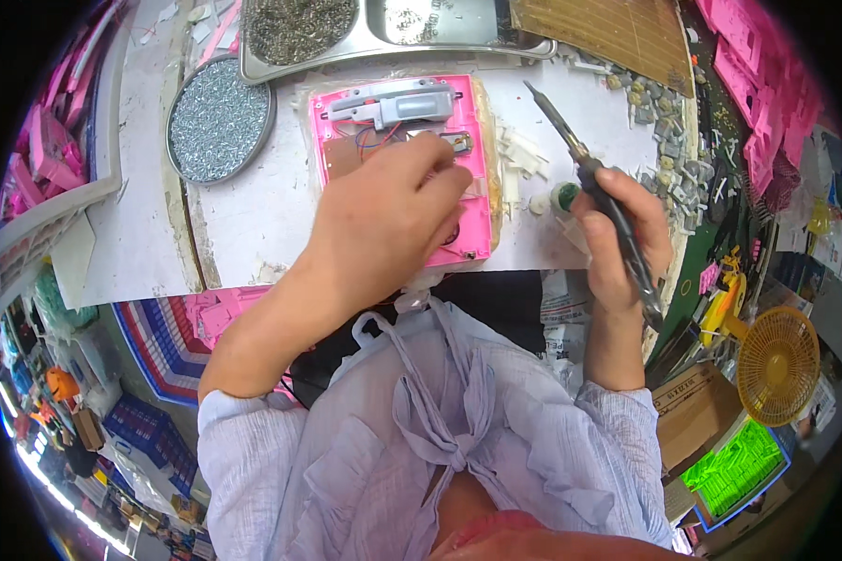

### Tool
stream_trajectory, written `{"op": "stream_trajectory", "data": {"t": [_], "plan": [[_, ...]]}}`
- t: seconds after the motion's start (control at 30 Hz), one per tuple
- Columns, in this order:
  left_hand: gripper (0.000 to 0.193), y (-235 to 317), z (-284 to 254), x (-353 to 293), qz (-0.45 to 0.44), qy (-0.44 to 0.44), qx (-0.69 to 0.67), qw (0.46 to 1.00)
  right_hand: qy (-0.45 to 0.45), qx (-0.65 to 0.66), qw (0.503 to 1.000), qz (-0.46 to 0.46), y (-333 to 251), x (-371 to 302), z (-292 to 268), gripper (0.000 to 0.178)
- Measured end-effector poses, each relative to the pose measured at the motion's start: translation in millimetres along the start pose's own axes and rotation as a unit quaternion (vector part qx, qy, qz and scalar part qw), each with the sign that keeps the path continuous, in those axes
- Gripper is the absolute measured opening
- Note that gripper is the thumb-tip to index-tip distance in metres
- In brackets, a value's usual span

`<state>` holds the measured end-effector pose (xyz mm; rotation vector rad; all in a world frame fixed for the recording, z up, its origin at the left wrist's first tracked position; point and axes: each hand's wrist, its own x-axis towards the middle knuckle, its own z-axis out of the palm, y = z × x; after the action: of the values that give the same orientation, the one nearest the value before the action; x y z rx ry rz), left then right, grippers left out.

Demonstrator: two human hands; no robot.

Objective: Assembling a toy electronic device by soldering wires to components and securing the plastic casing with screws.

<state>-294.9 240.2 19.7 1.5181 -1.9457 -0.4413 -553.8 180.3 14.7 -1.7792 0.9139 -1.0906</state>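
Observation:
A pink plastic casing (478, 215) lies open side up on the worktable, with clear plastic wrap around its edges. Inside it are a grey plastic part (412, 107), thin red and blue wires (370, 140) and a brown board (343, 157). Over the casing's middle, my left hand (388, 210) is closed with bent fingers reaching into it; whatever the fingertips hold is hidden. To the right of the casing, my right hand (631, 238) grips a slim black-handled tool (617, 210) with a long metal tip. That tip points up and away, apart from the casing.
A round tray of silver screws (217, 120) stands left of the casing. Behind it sits a steel compartment tray (365, 45) with small metal parts. White plastic pieces (522, 154) and small grey parts (664, 131) lie at right. A yellow fan (778, 365) stands beyond the table's right edge.

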Motion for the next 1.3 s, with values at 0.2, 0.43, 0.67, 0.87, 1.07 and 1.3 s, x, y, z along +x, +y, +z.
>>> {"op": "stream_trajectory", "data": {"t": [0.2,0.43,0.67,0.87,1.07,1.3], "plan": [[0.009,-11,2,8,-0.067,-0.022,-0.145,0.987,-0.035,-0.018,0.997,-0.06,2,13,30,0.049],[0.01,-15,-4,8,-0.225,-0.077,-0.248,0.939,-0.034,0.012,0.998,-0.052,5,36,81,0.055],[0.009,-18,4,-1,-0.224,-0.055,-0.257,0.939,-0.028,-0.071,0.99,-0.116,4,33,84,0.054],[0.01,-15,-12,0,-0.123,-0.059,-0.218,0.966,-0.032,-0.062,0.994,-0.085,-10,24,27,0.043],[0.011,-18,-10,-6,-0.008,-0.09,-0.101,0.991,-0.08,0.11,0.99,0.034,-16,0,-5,0.026],[0.017,-21,-10,-3,0.028,-0.106,-0.077,0.991,-0.159,0.077,0.983,0.041,-13,3,3,0.021]]}}
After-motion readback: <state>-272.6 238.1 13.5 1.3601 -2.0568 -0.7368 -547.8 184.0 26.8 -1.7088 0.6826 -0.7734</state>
